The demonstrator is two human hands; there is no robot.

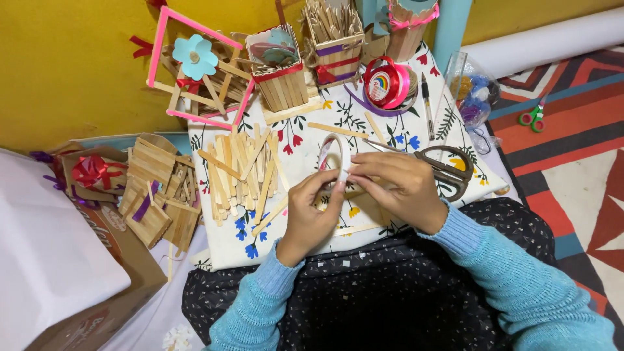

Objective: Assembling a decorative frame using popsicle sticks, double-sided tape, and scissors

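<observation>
Pinching a white tape roll (333,158) upright between both sets of fingers — left hand (311,218) closing thumb and fingertips on the lower rim, right hand (398,188) clamping the rim on the other side, fingers curled together over it. Holding the roll just above a floral-print cloth (305,140), its open ring facing sideways.

Lying just beyond the right fingertips, a single craft stick (338,131) slanted across the cloth. Resting right behind the right knuckles, brown-handled scissors (448,170), blades pointing toward the roll. Spreading out beside the left fingers, a loose pile of craft sticks (240,172), some crossing each other; one more stick (272,214) poking out from under the left thumb side.

Sitting farther out past the roll, a spool of pink ribbon (385,83) with a pen (428,104) next to it. Standing beyond those, two stick-built baskets (281,77) (336,45) and a pink-edged stick frame (195,68) bearing a blue paper flower (195,57). Stacking up well away from the left hand, flat stick panels (159,192) beside a red bow (91,170) — all on the far side of the pile. Lying well apart from the right hand, small green scissors (534,117) on a patterned rug (578,130). Covering both wrists, blue knit sleeves (494,260)
</observation>
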